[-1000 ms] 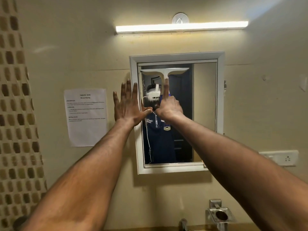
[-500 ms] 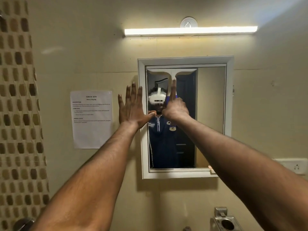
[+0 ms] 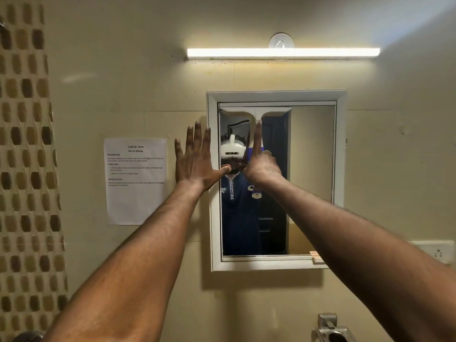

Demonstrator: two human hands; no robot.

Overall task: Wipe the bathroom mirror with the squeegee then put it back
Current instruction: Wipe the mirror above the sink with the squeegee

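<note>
Right hand (image 3: 262, 166), grip wrapped around the handle and forefinger laid up its stem, presses the light, stiff plastic squeegee (image 3: 255, 113) against the fragile, slippery mirror (image 3: 312, 169) at upper centre of the frame; left hand (image 3: 196, 159) spread flat on the frame (image 3: 213, 218).

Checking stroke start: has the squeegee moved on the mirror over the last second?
No. The squeegee blade sits just under the top rail of the mirror frame, against its left side, as earlier; only the view shifted.

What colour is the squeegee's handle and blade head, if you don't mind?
White; the squeegee shows best in the head view, against the mirror.
</note>
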